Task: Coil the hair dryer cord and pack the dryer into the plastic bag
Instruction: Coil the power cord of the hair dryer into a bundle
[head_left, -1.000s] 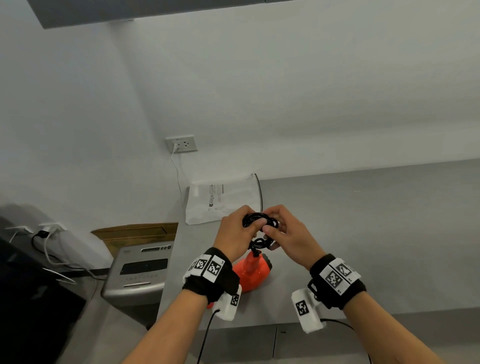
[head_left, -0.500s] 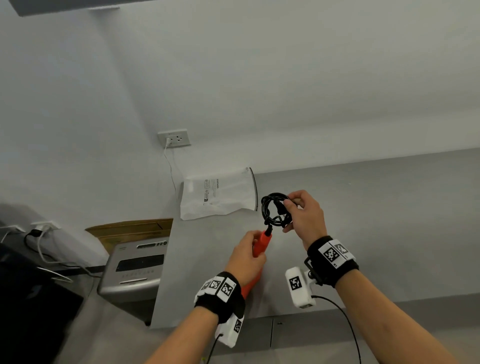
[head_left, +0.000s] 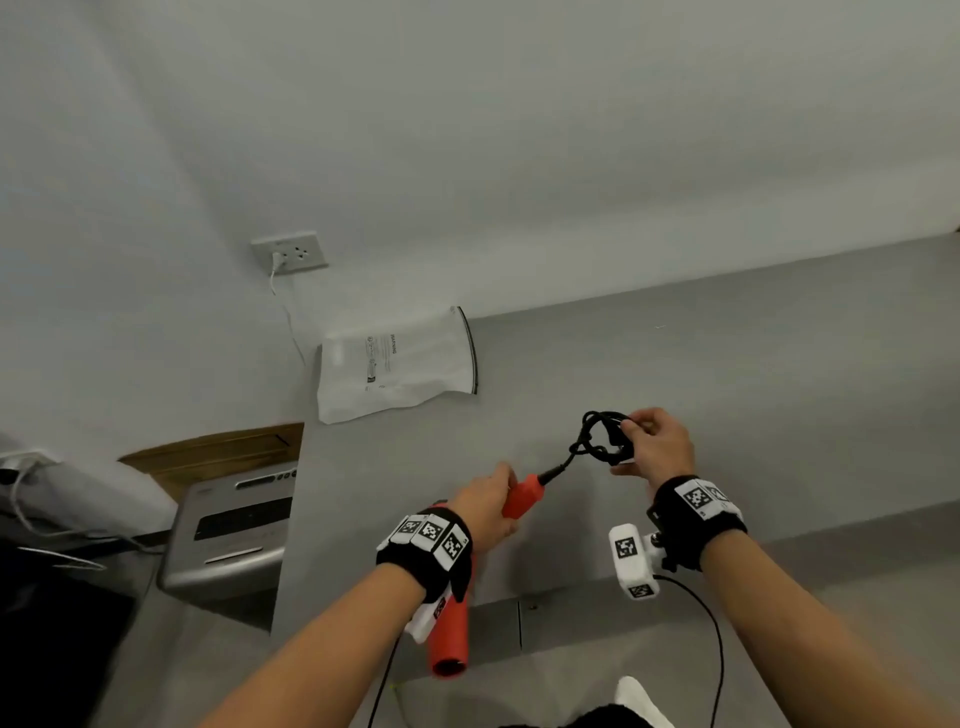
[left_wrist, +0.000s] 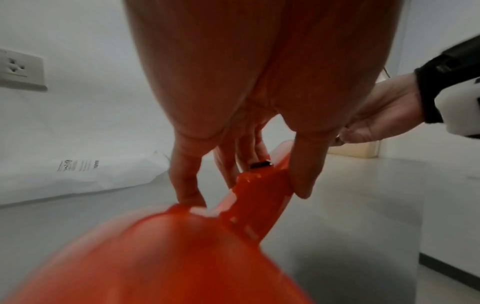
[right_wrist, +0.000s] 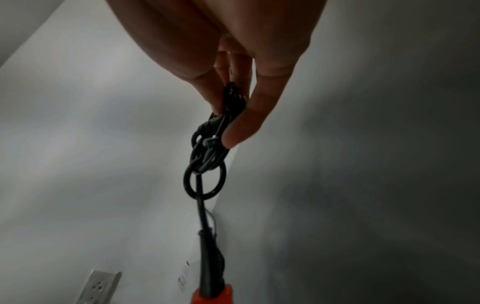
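My left hand grips the handle of the orange hair dryer, lifted above the grey table; the dryer's barrel points back toward me under my wrist. In the left wrist view my fingers wrap the orange handle. My right hand pinches the coiled black cord just right of the handle's end. The right wrist view shows the cord loops held between thumb and fingers. The white plastic bag lies flat at the table's far left corner.
A wall socket with a white lead sits above the bag. A grey shredder and a cardboard box stand on the floor left of the table. A cable hangs from my right wrist camera.
My hands have separated: the left slid down to grip the dryer handle and lifted the dryer, while the right carried the coiled cord to the right.
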